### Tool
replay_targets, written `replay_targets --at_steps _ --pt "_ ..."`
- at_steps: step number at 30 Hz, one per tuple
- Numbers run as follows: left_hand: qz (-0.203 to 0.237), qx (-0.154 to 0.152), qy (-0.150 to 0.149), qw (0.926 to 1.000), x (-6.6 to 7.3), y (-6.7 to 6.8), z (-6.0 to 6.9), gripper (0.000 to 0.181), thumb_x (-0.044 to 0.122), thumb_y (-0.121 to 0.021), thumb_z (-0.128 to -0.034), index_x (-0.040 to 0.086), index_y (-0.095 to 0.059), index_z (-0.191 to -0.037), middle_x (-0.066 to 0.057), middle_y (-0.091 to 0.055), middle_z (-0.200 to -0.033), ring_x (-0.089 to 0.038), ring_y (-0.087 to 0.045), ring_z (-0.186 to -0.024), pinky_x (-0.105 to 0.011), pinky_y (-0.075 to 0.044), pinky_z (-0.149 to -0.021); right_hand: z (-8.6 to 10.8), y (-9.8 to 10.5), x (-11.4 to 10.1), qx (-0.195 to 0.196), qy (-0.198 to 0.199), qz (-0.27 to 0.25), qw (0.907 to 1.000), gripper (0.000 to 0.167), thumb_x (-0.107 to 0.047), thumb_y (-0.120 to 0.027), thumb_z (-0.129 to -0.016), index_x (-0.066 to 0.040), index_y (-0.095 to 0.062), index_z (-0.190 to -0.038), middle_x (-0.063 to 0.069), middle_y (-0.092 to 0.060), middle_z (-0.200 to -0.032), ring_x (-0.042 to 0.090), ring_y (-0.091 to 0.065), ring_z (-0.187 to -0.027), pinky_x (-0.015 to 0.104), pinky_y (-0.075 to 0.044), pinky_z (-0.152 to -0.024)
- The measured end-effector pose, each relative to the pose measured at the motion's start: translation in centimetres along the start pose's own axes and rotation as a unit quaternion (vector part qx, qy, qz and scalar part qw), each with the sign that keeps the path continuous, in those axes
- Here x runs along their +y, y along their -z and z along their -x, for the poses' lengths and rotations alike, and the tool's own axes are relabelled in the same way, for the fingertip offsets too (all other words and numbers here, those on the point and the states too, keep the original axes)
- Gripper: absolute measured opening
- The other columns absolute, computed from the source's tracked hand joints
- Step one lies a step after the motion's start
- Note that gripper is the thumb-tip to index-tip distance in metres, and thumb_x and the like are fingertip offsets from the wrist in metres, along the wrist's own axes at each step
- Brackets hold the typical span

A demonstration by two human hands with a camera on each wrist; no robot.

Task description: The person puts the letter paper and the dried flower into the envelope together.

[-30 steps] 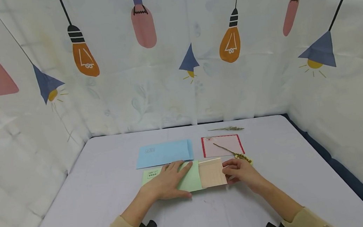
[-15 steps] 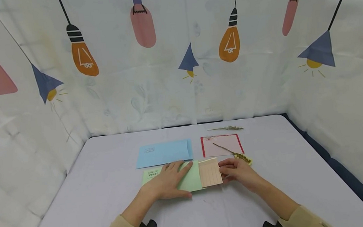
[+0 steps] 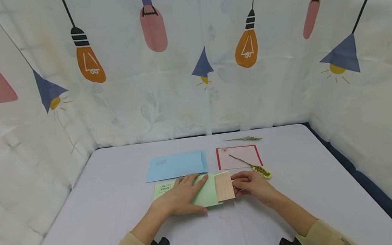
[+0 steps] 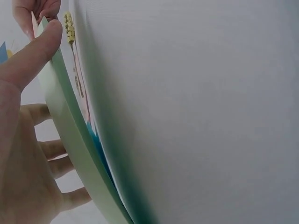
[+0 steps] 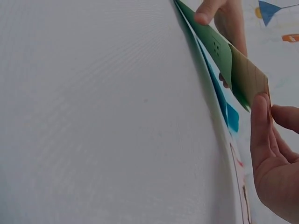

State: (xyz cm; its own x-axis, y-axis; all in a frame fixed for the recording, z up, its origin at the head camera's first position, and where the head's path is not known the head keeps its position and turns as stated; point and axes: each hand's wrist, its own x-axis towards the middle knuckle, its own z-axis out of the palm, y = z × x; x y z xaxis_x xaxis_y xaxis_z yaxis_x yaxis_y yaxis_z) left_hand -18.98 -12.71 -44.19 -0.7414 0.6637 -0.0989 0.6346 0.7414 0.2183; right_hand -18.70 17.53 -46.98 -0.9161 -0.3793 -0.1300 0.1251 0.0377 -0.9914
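In the head view, my left hand spans a light green envelope, thumb at the near edge and fingers at the far one. Right wrist view: its fingertips show below the envelope's far edge. My right hand pinches the right edge of a beige lined sheet of letter paper. The sheet's left part is hidden inside the envelope's open right end. Seen side-on in the left wrist view, the green envelope stands a little off the table.
Behind lies a blue envelope. Right of it is a red-bordered pink card, with a yellow dried flower sprig across it. Another thin sprig lies at the back of the white-covered table. A patterned curtain hangs behind.
My right hand has moved left with the letter paper. Less of the sheet sticks out of the green envelope. The left hand stays in place.
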Motion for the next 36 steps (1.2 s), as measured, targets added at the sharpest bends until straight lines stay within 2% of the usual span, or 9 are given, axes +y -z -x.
replay_targets --at_steps 8,15,26,36 --pt "-0.001 0.003 -0.005 1.0000 0.0 -0.1 0.0 0.104 0.069 -0.069 -0.0864 0.019 -0.024 -0.165 -0.015 -0.032 -0.160 -0.034 -0.032 -0.146 -0.059 -0.026 -0.115 -0.3 -0.5 0.0 -0.007 -0.003 0.008 0.9999 0.039 -0.012 -0.068 -0.100 0.015 -0.060 -0.128 0.016 -0.072 -0.103 0.022 -0.071 -0.087 0.036 -0.060 -0.080" --pt "-0.006 0.002 -0.006 1.0000 0.0 -0.2 0.0 0.105 0.070 -0.069 -0.0862 0.018 -0.023 -0.166 -0.015 -0.030 -0.161 -0.032 -0.030 -0.147 -0.058 -0.025 -0.116 -0.4 -0.9 -0.1 -0.025 -0.006 -0.001 0.9997 0.038 -0.012 -0.064 -0.103 0.015 -0.060 -0.129 0.017 -0.071 -0.112 0.025 -0.073 -0.094 0.037 -0.060 -0.083" --pt "0.003 -0.002 0.000 1.0000 0.2 -0.1 0.0 0.106 0.072 -0.068 -0.0856 0.021 -0.022 -0.166 -0.012 -0.030 -0.161 -0.032 -0.031 -0.147 -0.058 -0.025 -0.116 -0.9 -1.2 -0.7 -0.081 -0.006 -0.005 0.9967 0.040 -0.018 -0.056 -0.108 0.012 -0.059 -0.134 0.019 -0.069 -0.121 0.030 -0.072 -0.104 0.039 -0.057 -0.090" --pt "0.008 0.001 0.002 1.0000 0.1 -0.1 0.1 0.105 0.072 -0.068 -0.0857 0.021 -0.023 -0.166 -0.013 -0.031 -0.161 -0.032 -0.031 -0.146 -0.059 -0.026 -0.115 -1.4 -1.8 -1.0 -0.110 -0.009 -0.010 0.9939 0.042 -0.019 -0.051 -0.110 0.013 -0.056 -0.137 0.020 -0.068 -0.125 0.030 -0.070 -0.110 0.039 -0.057 -0.090"
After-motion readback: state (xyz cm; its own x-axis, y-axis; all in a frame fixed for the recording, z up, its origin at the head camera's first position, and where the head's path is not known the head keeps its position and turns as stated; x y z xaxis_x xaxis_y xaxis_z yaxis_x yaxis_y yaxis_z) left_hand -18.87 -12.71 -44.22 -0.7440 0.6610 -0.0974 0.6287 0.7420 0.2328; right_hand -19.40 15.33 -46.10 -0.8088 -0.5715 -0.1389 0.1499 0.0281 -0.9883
